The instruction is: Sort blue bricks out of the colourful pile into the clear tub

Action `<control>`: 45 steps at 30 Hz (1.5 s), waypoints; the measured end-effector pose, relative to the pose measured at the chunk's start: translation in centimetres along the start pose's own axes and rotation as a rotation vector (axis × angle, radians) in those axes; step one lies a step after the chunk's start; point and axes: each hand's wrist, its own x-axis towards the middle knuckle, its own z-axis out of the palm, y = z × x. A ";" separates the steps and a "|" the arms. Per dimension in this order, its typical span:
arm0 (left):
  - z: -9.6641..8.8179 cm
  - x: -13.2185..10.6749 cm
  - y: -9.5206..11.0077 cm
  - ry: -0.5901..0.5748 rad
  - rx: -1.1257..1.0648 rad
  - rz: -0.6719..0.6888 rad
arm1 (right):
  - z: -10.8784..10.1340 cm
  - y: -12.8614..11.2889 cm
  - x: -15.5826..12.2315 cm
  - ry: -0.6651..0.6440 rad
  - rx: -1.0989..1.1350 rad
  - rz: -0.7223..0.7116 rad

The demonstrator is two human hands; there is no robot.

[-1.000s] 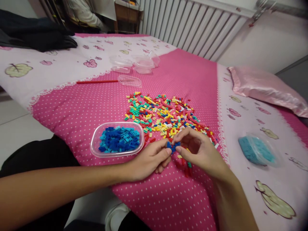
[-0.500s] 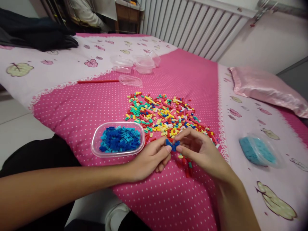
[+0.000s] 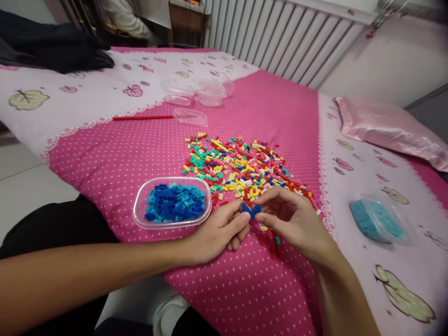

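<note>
Dark blue toy building bricks (image 3: 251, 211) are pinched between my two hands, just in front of the scattered pile. My left hand (image 3: 220, 228) grips them from the left with thumb and forefinger. From the right, my right hand (image 3: 292, 219) holds them by the fingertips. Whether the blue bricks are joined is too small to tell. Beyond my hands lies a loose pile of small multicoloured bricks (image 3: 238, 168). Left of my left hand stands a clear oval tub (image 3: 137, 205) of dark and light blue bricks (image 3: 175, 203).
A second clear tub (image 3: 380, 219) with light blue contents rests on the right. Clear containers (image 3: 210, 91), a lid (image 3: 191, 117) and a red stick (image 3: 143, 118) lie farther back on the pink bedspread (image 3: 287, 112). A pillow (image 3: 392, 130) is at right, dark clothing (image 3: 52, 46) at far left.
The blue bricks between my fingertips have turned slightly and now show a V-like outline. Both hands keep almost the same place and grip. The camera view has shifted very slightly.
</note>
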 end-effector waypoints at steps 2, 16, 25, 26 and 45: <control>-0.1 0.0 0.0 -0.001 0.002 0.001 | 0.1 0.0 0.0 0.009 -0.013 -0.008; 0.2 0.2 0.1 0.076 0.022 0.037 | -0.4 -0.4 -0.3 0.024 -0.068 -0.032; 0.1 0.0 0.0 0.073 0.003 0.043 | 0.3 0.0 -0.2 0.032 -0.115 -0.003; 0.0 0.0 0.0 0.067 0.001 0.043 | 0.3 0.0 -0.2 0.029 -0.122 0.001; 0.4 0.3 0.4 0.072 0.071 0.004 | -0.9 0.4 0.1 0.076 -0.047 0.068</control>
